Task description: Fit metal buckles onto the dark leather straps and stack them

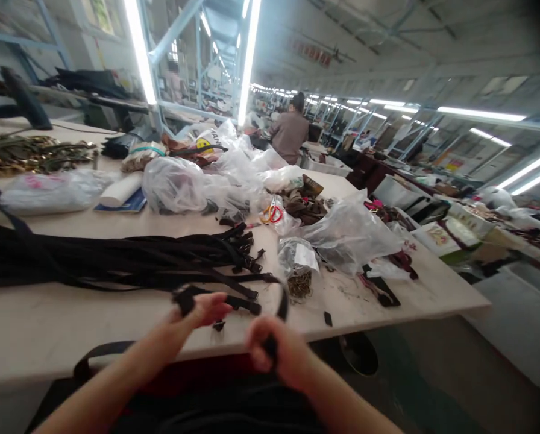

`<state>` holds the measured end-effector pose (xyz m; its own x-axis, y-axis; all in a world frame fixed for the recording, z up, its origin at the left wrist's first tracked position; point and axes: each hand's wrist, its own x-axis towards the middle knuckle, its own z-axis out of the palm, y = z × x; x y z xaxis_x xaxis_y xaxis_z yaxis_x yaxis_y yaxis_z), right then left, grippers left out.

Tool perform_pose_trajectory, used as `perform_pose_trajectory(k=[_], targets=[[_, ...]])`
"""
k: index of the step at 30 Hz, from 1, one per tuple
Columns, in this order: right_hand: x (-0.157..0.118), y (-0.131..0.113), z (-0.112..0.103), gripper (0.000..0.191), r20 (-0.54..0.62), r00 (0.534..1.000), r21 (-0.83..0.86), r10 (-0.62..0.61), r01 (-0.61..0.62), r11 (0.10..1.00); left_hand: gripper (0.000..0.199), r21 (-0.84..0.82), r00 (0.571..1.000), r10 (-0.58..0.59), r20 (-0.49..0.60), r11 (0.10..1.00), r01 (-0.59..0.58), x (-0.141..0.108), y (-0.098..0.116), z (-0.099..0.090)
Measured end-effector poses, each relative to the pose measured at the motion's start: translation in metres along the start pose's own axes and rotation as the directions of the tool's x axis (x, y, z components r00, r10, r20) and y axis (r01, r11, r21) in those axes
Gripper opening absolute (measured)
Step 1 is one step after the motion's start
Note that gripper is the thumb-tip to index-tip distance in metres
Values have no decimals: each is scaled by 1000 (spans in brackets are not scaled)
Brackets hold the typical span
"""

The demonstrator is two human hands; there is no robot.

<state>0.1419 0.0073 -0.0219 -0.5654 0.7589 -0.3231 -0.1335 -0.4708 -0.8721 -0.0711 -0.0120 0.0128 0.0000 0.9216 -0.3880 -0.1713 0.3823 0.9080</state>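
Observation:
My right hand [276,346] is closed round a black strap [282,301], which curves up from the fist and bends over towards the left. My left hand [202,313] has its fingers pointing right, with a black strap piece [185,299] held at the thumb side; blur hides the exact grip. Just beyond both hands, a long bundle of black straps [116,256] lies across the table, its ends with dark buckles pointing right. A small dark buckle [218,325] rests near my left fingers. Another strap [100,351] loops over the table's front edge at left.
Red-and-orange scissors [272,213] lie among clear plastic bags [351,232]. A bag of small brass-coloured parts [299,283] stands right of the straps. A person [290,132] is further back. Right of the table [414,313] is a white bin [518,319].

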Motion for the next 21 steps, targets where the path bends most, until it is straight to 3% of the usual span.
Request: perform_pose_trajectory(k=[2,3,5,6,7,9,10,11,13,16,21], targets=[[21,23,37,43,173,973,-102,152,-135,986,37,47,995,-48,89,998,44,12,-8,41],[26,28,44,45,261,947,-164,188,-149,975,36,55,993,-61,100,997,55,17,-10,53],[29,24,36,39,418,887,-323,197,-58,945,35,53,993,-90,78,995,86,25,-15,58],[29,17,22,35,459,867,-418,194,18,908,36,59,993,-100,69,994,96,27,-17,52],[27,8,3,40,445,875,-520,189,80,850,36,72,992,-107,70,992,102,29,-19,44],[25,-10,-44,46,190,978,-773,92,91,627,34,93,991,-110,79,990,103,32,-23,26],[25,-17,-69,37,5,1000,-872,-10,9,490,32,96,991,-106,83,991,98,33,-24,19],[26,-22,-92,25,-158,979,-925,-131,-101,365,31,92,992,-101,78,991,93,33,-25,15],[30,-26,-133,17,-346,883,-935,-316,-295,199,30,91,993,-101,52,991,96,35,-24,15],[39,-19,-171,13,-430,817,-902,-385,-411,135,38,144,996,-84,-20,986,86,36,-19,24],[46,-2,-182,6,-443,771,-893,-457,-426,148,46,161,991,-131,-22,978,133,33,-29,28]])
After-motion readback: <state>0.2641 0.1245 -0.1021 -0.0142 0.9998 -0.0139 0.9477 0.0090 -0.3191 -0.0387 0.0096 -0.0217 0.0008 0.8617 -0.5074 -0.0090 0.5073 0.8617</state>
